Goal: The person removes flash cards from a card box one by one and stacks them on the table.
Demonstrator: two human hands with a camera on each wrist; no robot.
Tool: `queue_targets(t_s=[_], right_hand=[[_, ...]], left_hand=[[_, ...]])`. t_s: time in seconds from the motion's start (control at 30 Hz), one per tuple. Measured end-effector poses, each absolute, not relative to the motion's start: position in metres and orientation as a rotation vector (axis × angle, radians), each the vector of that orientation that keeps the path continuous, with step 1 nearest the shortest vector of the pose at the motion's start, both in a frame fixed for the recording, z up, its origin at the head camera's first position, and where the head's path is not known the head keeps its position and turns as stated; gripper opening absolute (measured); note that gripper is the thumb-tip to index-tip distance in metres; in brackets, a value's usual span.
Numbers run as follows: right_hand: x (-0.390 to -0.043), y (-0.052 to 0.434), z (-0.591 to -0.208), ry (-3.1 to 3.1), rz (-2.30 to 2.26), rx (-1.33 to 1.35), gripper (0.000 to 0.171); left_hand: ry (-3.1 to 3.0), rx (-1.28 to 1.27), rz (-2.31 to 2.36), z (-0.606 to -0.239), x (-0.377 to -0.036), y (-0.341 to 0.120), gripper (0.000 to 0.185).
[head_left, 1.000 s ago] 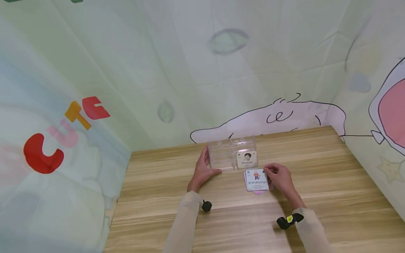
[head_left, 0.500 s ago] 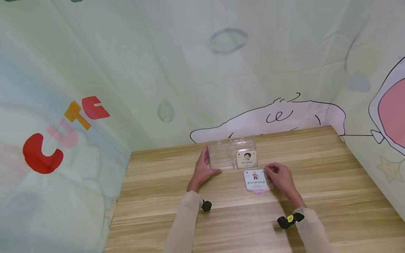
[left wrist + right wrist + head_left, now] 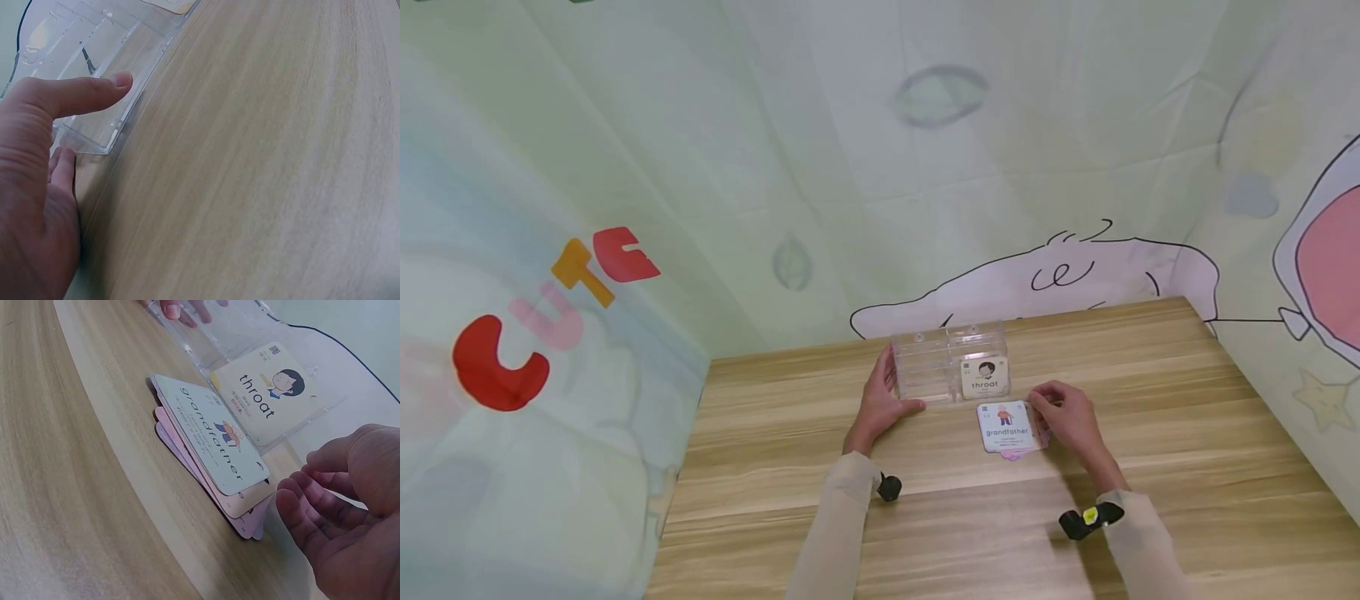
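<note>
At the back of the table stands a clear plastic card holder (image 3: 922,371) with tiered compartments. My left hand (image 3: 880,402) grips its left end, thumb along the front and fingers round the side. A "throat" card (image 3: 985,379) leans in the holder's right front compartment. Just in front lies a stack of flashcards, a white "grandfather" card (image 3: 1006,427) on top and pink and purple cards (image 3: 240,515) fanned out beneath. Beside the stack's right edge is my right hand (image 3: 1069,421), its fingers loosely bent and apart from the cards in the right wrist view, holding nothing.
The wooden table (image 3: 760,467) runs up to a printed cloth backdrop (image 3: 820,192) behind the holder. A black wrist camera (image 3: 889,487) sits on the left sleeve, another camera (image 3: 1078,523) on the right one.
The "grandfather" card has shifted slightly left on the stack. My right hand's fingers have let go of its corner and drawn a little to the right. My left hand has stayed put.
</note>
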State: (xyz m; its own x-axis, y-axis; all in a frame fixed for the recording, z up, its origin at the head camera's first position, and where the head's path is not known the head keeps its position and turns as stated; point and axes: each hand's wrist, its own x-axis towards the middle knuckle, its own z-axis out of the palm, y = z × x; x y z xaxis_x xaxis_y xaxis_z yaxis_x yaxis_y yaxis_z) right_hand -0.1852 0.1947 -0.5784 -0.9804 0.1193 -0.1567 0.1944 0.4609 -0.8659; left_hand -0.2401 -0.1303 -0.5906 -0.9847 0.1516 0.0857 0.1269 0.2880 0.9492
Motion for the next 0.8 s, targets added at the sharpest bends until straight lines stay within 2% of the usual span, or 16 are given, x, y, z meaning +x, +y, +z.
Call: queue_targets(t_s=[0.2, 0.47, 0.8], right_hand=[[-0.187, 0.197, -0.575, 2.621, -1.57, 0.253, 0.028], [-0.19, 0.197, -0.567, 2.625, -1.573, 0.218, 0.032], [-0.194, 0.192, -0.557, 2.656, -1.568, 0.165, 0.031]], left_hand=[[2.479, 0.297, 1.825, -0.561, -0.229, -0.129, 0.116], [2.512, 0.266, 1.829, -0.599, -0.244, -0.132, 0.123], [2.5, 0.239, 1.792, -0.603, -0.246, -0.134, 0.125]])
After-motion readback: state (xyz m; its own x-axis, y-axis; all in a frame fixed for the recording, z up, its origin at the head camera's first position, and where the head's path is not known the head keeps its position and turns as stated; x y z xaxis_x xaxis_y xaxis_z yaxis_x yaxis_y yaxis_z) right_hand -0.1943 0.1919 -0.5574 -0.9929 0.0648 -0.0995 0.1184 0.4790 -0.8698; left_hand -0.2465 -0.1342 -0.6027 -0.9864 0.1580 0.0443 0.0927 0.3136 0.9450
